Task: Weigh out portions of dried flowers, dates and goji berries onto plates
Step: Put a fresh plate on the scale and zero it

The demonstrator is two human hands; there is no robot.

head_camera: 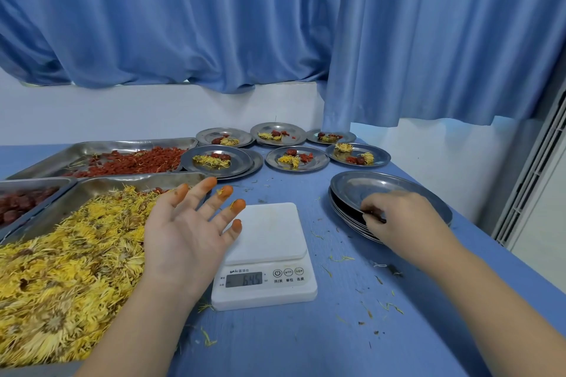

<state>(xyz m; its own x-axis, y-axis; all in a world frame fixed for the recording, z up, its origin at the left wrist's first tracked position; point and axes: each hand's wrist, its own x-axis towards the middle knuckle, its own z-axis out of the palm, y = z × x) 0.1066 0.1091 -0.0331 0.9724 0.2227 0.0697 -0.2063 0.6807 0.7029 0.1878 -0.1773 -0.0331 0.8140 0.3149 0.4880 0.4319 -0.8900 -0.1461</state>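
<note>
- Across the room's near side lies a blue surface point(306, 340) strewn with stray petals.
- At its left edge, the biggest steel tray point(101, 184) is heaped with yellow dried flowers point(61, 278).
- Behind it, a second tray point(92, 147) holds a thin layer of red goji berries point(134, 161).
- A third tray point(36, 182) at far left holds dark dates point(18, 203).
- On the right sits a stack of empty plates point(346, 214).
- A white scale point(269, 232) stands at centre with nothing on its platform.
- The left hand point(183, 229) hovers between flower tray and scale, its orange-stained fingers point(225, 193) spread apart.
- The right hand point(401, 217) has its fingers point(372, 214) curled on the near rim of the top plate point(376, 187).
- Six filled plates point(318, 159) at the back each carry flowers, dates and berries.
</note>
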